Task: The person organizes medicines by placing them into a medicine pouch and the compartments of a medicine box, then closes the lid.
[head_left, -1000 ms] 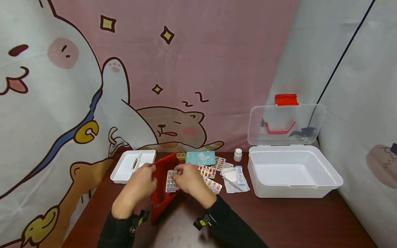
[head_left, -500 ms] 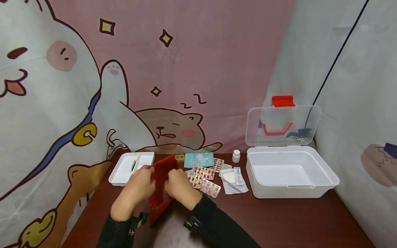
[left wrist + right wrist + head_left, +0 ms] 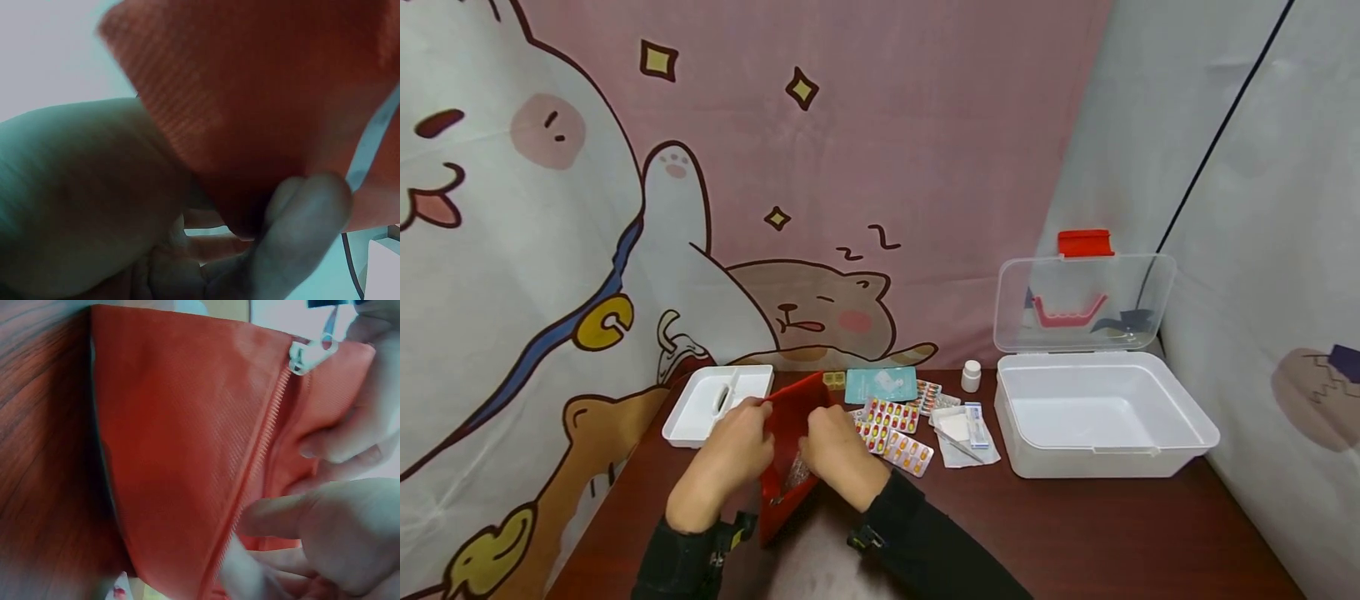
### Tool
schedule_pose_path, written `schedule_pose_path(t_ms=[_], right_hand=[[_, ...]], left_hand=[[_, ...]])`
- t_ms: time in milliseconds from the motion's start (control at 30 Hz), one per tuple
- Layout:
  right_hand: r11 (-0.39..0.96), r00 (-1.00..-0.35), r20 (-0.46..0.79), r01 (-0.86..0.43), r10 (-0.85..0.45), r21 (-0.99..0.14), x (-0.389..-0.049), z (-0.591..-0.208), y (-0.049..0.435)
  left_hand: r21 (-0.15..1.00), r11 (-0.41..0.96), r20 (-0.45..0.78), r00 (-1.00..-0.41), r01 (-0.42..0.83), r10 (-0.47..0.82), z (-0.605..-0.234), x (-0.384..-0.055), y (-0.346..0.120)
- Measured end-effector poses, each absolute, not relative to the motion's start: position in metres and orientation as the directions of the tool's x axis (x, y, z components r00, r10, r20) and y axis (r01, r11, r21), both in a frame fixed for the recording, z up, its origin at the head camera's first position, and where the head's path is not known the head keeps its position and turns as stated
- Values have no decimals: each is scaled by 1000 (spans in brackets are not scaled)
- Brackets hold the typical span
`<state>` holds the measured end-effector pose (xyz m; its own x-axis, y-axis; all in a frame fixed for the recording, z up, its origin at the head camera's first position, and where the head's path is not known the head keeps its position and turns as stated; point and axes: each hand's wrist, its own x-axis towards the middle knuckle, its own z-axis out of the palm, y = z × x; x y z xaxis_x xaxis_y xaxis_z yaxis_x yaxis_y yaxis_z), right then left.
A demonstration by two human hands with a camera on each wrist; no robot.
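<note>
Left hand pinches the red pouch; right hand, curled, sits in its mouth, hold unclear. Likely it's seating a shiny item inside; next, ease out.

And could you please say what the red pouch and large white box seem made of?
The red pouch looks like matte fabric, perhaps synthetic, given its fine ribs. The large white box is probably rigid plastic, smooth and faintly glossy, with rounded, moulded-looking corners.

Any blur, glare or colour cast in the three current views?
Head: mostly crisp, pale sheen on the near tabletop; left wrist: blue-green cast, fingers and red pouch dim and soft; right wrist: zipper teeth legible, upper right bright and washed out.
</note>
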<state>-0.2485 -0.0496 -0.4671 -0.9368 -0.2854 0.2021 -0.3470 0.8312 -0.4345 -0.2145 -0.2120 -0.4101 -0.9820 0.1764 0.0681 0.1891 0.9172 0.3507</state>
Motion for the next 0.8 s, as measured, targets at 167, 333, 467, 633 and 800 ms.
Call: schedule_pose_path(t_ms=[167, 333, 467, 633, 800], right_hand=[[733, -934, 294, -344, -204, -586, -253, -465, -25], [672, -929, 355, -331, -107, -662, -265, -472, 8], [699, -901, 408, -388, -149, -601, -277, -483, 29], [691, -890, 387, -438, -242, -575, -287, -499, 41], [700, -897, 305, -440, -319, -563, -294, -516, 43]], left_hand=[[364, 914, 53, -984, 180, 173, -410, -216, -212], [357, 920, 37, -986, 164, 161, -409, -217, -215], [359, 921, 28, -988, 151, 151, -408, -218, -216], [363, 920, 21, -989, 147, 149, -409, -219, -217], [364, 919, 17, -988, 149, 153, -409, -218, -216]])
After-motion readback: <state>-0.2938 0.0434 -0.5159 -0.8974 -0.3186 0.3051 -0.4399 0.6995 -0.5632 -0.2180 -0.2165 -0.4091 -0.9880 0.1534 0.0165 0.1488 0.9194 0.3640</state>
